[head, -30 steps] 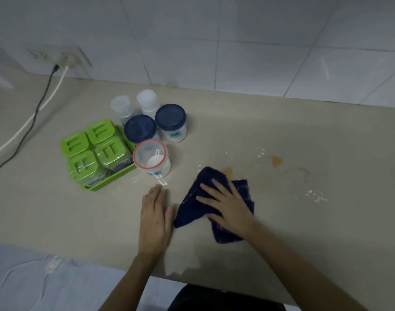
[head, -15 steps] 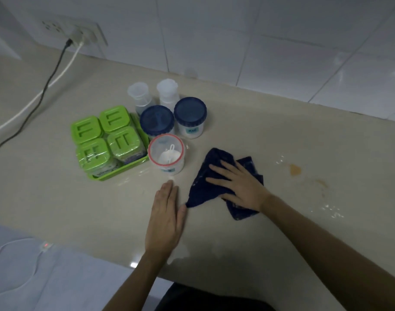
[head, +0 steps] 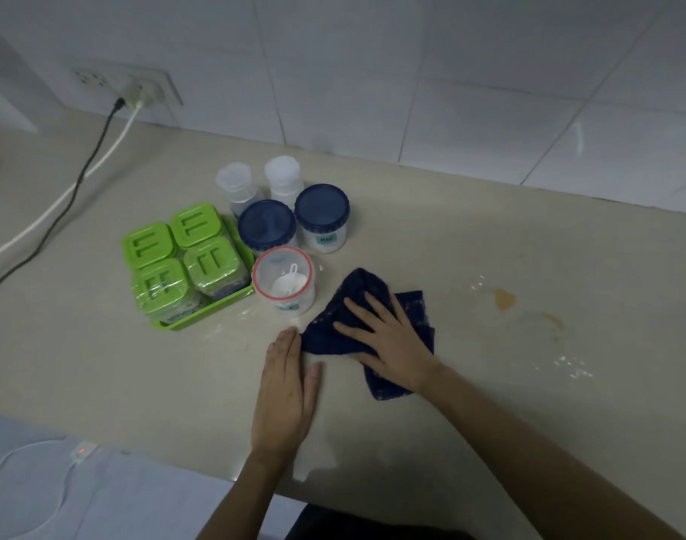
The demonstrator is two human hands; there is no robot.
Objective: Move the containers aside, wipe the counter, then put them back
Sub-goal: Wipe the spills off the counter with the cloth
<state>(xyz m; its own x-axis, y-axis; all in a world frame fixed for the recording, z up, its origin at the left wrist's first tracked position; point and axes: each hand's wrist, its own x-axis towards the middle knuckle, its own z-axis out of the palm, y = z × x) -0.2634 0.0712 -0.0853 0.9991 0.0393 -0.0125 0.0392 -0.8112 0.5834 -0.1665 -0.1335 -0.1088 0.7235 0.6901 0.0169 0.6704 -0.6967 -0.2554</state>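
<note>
Counter: cloth nearer containers now

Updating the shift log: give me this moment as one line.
phase: wiping | right hand: flat on dark blue cloth | left hand: flat on counter | orange stain: unwiped

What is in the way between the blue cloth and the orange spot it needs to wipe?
Nothing visible. The right hand lies flat on the blue cloth, and only bare counter separates it from the orange spot. All the containers, like the red-rimmed tub, stand on the cloth's other side.
</note>
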